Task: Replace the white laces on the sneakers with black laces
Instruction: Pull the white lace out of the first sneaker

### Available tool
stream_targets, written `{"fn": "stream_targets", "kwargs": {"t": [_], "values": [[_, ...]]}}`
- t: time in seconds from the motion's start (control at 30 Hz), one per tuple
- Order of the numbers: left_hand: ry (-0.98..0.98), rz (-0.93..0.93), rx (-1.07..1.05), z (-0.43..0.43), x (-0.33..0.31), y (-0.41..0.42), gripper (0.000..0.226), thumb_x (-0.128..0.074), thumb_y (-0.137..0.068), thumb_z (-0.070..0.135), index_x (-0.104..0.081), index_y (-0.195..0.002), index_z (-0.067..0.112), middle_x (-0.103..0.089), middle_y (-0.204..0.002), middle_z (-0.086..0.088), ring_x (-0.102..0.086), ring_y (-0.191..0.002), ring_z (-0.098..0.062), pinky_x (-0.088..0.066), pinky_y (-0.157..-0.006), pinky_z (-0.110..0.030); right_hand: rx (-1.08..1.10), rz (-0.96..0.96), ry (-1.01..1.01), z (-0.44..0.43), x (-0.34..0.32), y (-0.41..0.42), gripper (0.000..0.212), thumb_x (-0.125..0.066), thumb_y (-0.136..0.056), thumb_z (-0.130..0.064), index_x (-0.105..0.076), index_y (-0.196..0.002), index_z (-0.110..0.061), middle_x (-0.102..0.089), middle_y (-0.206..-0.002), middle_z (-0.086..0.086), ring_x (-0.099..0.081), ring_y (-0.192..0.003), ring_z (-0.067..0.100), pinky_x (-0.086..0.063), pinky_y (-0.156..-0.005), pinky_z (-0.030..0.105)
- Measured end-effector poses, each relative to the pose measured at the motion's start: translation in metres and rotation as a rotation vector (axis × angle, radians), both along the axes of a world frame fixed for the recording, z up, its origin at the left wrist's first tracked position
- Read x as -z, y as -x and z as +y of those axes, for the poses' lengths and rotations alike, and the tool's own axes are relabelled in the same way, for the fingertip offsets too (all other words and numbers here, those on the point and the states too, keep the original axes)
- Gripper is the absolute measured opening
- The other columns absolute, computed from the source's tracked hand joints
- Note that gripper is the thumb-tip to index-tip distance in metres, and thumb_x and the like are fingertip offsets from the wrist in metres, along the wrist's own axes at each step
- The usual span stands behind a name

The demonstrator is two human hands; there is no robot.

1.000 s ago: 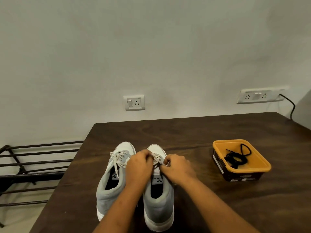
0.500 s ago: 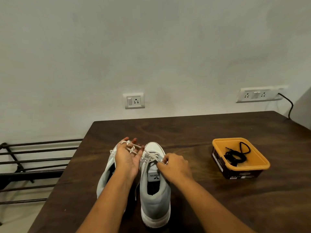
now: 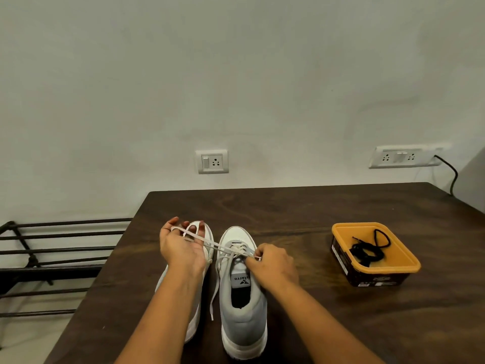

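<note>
White lace (image 3: 215,245) on the right sneaker (image 3: 244,324), mid-table, is hooked round fingers of our left hand (image 3: 181,249) and pinched by our right hand (image 3: 273,266); we judge a hard pull could jam an eyelet or drag the shoe

Two bare forearms rise from the lower edge, ending in an unadorned left hand (image 3: 181,250) and right hand (image 3: 273,266), with any sleeve apparently lying beyond the frame.
</note>
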State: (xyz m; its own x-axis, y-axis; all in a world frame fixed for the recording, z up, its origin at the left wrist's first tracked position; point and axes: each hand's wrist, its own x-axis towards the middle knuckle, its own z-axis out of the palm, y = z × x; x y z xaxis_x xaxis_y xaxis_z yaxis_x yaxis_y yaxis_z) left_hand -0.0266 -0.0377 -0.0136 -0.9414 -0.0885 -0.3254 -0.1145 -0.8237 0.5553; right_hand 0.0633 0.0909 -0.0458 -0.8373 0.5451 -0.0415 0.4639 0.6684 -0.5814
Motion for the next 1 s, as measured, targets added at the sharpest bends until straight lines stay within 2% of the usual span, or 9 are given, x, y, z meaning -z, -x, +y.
{"fn": "stream_targets", "kwargs": {"t": [0.1,0.17,0.23,0.33,0.53,0.63,0.8,0.87,1.0], "values": [[0.204,0.017,0.235,-0.007,0.003,0.001,0.026,-0.030,-0.094,0.011,-0.053,-0.084,0.019,-0.047,-0.072,-0.001,-0.036,-0.049,-0.011,-0.027,-0.038,-0.015,0.005,0.010,0.011,-0.001,-0.002,-0.001,0.021,-0.054,-0.083,-0.038,-0.063,-0.092,-0.021,-0.067,-0.102,0.002,-0.060,-0.096,0.026,-0.042,-0.073,0.028],[0.780,0.236,0.421,-0.008,0.007,0.001,0.023,-0.036,-0.095,0.015,-0.056,-0.085,0.019,-0.048,-0.071,-0.001,-0.038,-0.047,-0.011,-0.026,-0.036,-0.014,0.014,0.019,0.014,-0.001,-0.003,-0.002,0.020,-0.054,-0.084,-0.036,-0.063,-0.092,-0.020,-0.066,-0.103,0.003,-0.060,-0.098,0.027,-0.042,-0.073,0.028],[1.452,0.592,0.575,-0.008,0.013,0.000,0.016,-0.048,-0.093,0.019,-0.061,-0.085,0.024,-0.058,-0.074,-0.001,-0.052,-0.061,-0.016,-0.041,-0.051,-0.022,0.021,0.025,0.006,-0.001,-0.004,-0.002,0.020,-0.055,-0.085,-0.036,-0.063,-0.092,-0.019,-0.066,-0.104,0.004,-0.060,-0.099,0.028,-0.042,-0.073,0.028],[1.875,0.805,0.849,-0.010,0.015,-0.004,0.023,-0.056,-0.082,0.014,-0.067,-0.097,0.027,-0.061,-0.087,0.004,-0.058,-0.081,-0.013,-0.045,-0.075,-0.023,0.017,0.008,-0.013,-0.001,-0.005,-0.003,0.021,-0.055,-0.087,-0.037,-0.062,-0.093,-0.018,-0.066,-0.104,0.005,-0.059,-0.099,0.029,-0.041,-0.072,0.029],[1.899,0.783,0.885,-0.019,0.010,-0.008,0.037,-0.051,-0.077,0.007,-0.068,-0.106,0.024,-0.064,-0.104,0.002,-0.059,-0.091,-0.012,-0.047,-0.083,-0.023,-0.066,0.021,-0.107,0.002,-0.008,-0.003,0.019,-0.053,-0.090,-0.033,-0.057,-0.108,-0.029,-0.063,-0.112,0.000,-0.060,-0.102,0.027,-0.047,-0.079,0.032],[1.833,0.674,0.946,-0.014,0.013,-0.012,0.031,-0.049,-0.082,0.020,-0.066,-0.108,0.025,-0.067,-0.106,0.002,-0.062,-0.092,-0.013,-0.050,-0.085,-0.027,-0.252,0.091,-0.200,-0.001,-0.002,-0.001,0.028,-0.047,-0.094,-0.020,-0.055,-0.116,-0.036,-0.053,-0.119,-0.005,-0.059,-0.101,0.024,-0.050,-0.079,0.035],[1.952,0.695,0.919,-0.003,0.019,-0.019,0.034,-0.063,-0.079,0.045,-0.062,-0.106,0.024,-0.066,-0.103,0.002,-0.061,-0.095,-0.016,-0.049,-0.087,-0.034,-0.317,0.071,-0.251,0.004,0.001,0.000,0.019,-0.054,-0.091,-0.020,-0.057,-0.108,-0.029,-0.050,-0.116,-0.004,-0.056,-0.102,0.022,-0.048,-0.078,0.034],[1.927,0.603,0.855,0.002,0.036,-0.029,0.036,-0.065,-0.076,0.048,-0.060,-0.105,0.028,-0.066,-0.103,0.005,-0.060,-0.097,-0.015,-0.049,-0.088,-0.034,-0.408,0.009,-0.337,0.008,-0.003,0.004,0.012,-0.055,-0.089,-0.021,-0.056,-0.100,-0.027,-0.053,-0.112,-0.002,-0.057,-0.098,0.025,-0.046,-0.077,0.034],[2.108,0.587,0.696,-0.008,0.030,-0.025,0.024,-0.058,-0.079,0.041,-0.060,-0.099,0.028,-0.065,-0.104,0.006,-0.059,-0.101,-0.016,-0.045,-0.086,-0.032,-0.332,0.092,-0.173,-0.009,0.003,0.012,0.008,-0.048,-0.092,-0.020,-0.047,-0.086,-0.025,-0.062,-0.095,0.003,-0.057,-0.086,0.028,-0.039,-0.069,0.032]]}}
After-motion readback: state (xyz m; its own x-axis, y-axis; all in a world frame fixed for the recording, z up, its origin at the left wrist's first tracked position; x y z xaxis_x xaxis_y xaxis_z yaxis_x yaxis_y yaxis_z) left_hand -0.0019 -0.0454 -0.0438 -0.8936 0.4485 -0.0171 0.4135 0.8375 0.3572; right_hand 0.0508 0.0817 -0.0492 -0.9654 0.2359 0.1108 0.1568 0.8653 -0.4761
